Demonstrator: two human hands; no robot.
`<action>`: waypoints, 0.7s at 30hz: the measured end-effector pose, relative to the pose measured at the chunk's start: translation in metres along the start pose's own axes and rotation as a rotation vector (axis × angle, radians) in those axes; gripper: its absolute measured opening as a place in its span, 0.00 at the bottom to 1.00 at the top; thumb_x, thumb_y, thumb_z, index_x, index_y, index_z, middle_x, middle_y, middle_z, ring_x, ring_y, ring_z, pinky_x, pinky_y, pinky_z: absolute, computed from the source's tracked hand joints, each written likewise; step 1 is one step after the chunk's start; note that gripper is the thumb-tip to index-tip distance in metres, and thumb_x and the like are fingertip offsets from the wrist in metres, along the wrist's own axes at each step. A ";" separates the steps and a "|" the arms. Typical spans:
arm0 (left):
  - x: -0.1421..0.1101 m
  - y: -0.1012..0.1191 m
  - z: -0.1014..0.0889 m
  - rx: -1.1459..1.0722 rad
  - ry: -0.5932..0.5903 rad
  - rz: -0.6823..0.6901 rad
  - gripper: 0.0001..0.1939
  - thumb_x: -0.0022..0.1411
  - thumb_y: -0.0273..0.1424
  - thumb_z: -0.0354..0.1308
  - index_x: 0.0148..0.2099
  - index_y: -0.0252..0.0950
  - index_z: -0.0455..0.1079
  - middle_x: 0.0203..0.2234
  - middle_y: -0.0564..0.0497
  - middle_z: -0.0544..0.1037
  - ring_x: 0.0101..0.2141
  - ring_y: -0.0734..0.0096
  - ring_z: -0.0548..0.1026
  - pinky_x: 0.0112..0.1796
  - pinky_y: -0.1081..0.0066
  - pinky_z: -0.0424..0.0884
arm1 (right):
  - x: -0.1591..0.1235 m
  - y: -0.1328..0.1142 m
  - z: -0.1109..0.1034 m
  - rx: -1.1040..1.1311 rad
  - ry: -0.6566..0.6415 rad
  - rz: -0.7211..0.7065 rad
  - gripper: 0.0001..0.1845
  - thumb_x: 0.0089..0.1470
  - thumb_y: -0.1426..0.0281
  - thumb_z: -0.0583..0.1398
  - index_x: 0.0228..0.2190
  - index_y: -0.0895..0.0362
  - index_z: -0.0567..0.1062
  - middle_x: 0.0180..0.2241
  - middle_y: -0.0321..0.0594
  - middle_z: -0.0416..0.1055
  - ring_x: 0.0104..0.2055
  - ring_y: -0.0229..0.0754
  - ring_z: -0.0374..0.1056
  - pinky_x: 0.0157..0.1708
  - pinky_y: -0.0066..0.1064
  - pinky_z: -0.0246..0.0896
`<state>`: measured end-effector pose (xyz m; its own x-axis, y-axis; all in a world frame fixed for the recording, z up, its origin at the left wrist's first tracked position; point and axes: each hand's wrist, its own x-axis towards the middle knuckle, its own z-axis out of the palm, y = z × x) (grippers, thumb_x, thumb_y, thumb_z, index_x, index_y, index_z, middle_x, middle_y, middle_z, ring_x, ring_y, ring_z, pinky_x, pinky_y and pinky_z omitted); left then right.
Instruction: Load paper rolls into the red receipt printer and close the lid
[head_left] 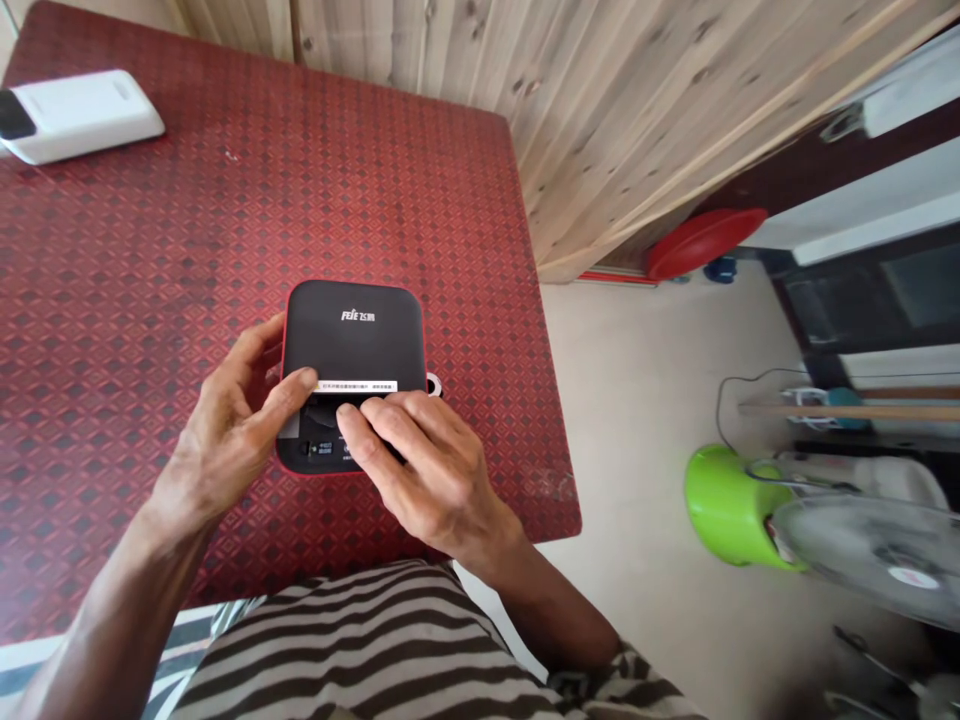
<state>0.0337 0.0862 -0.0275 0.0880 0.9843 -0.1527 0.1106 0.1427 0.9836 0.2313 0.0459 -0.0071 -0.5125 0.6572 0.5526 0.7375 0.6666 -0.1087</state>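
Note:
A squarish black receipt printer (352, 345) with a red edge and white "FEIE" lettering sits on the table in front of me. A white printed sticker (358, 386) runs across it, above a dark slot or recess. My left hand (236, 415) grips its left side, thumb on top beside the sticker and fingers behind the edge. From the right, my right hand (427, 460) lies over the lower right part, fingers bent with their tips at the recess. Those fingers hide part of the front panel. Past the printer's right edge a white ring-shaped thing (434, 384) peeks out.
The table (187, 220) has a red patterned top. A white device with a black end (90, 112) lies at its far left. Wooden plank panelling (600, 90) stands behind. On the floor to the right are a green bucket (724, 505), a fan (877, 550) and a red basin (701, 243).

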 end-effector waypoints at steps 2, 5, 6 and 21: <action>0.000 -0.001 0.001 0.011 -0.004 0.013 0.30 0.64 0.43 0.67 0.66 0.42 0.70 0.63 0.46 0.76 0.59 0.59 0.77 0.58 0.65 0.76 | 0.000 0.000 0.001 -0.001 0.004 -0.001 0.08 0.67 0.78 0.60 0.45 0.63 0.79 0.35 0.41 0.80 0.35 0.39 0.70 0.34 0.34 0.71; 0.001 -0.002 0.002 0.024 0.003 0.022 0.30 0.64 0.43 0.67 0.66 0.42 0.70 0.62 0.46 0.77 0.60 0.59 0.76 0.58 0.64 0.75 | -0.001 0.000 0.002 0.016 -0.001 -0.005 0.08 0.66 0.76 0.61 0.47 0.64 0.78 0.36 0.41 0.81 0.37 0.40 0.73 0.36 0.35 0.73; 0.000 -0.003 0.002 0.014 0.008 0.017 0.30 0.64 0.43 0.67 0.66 0.42 0.70 0.62 0.47 0.77 0.60 0.59 0.76 0.58 0.64 0.75 | -0.002 0.000 0.001 0.028 -0.002 -0.001 0.09 0.66 0.75 0.62 0.48 0.64 0.77 0.37 0.41 0.81 0.38 0.40 0.74 0.38 0.35 0.74; -0.031 -0.004 -0.008 -0.221 -0.051 -0.089 0.34 0.62 0.34 0.67 0.69 0.46 0.67 0.67 0.52 0.72 0.67 0.55 0.68 0.62 0.64 0.71 | -0.042 0.016 -0.007 0.154 0.223 0.367 0.14 0.61 0.80 0.65 0.49 0.58 0.79 0.39 0.44 0.81 0.38 0.42 0.77 0.39 0.36 0.75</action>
<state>0.0222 0.0560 -0.0257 0.1380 0.9613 -0.2387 -0.0988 0.2531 0.9624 0.2675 0.0263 -0.0268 -0.1096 0.7790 0.6173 0.7699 0.4593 -0.4430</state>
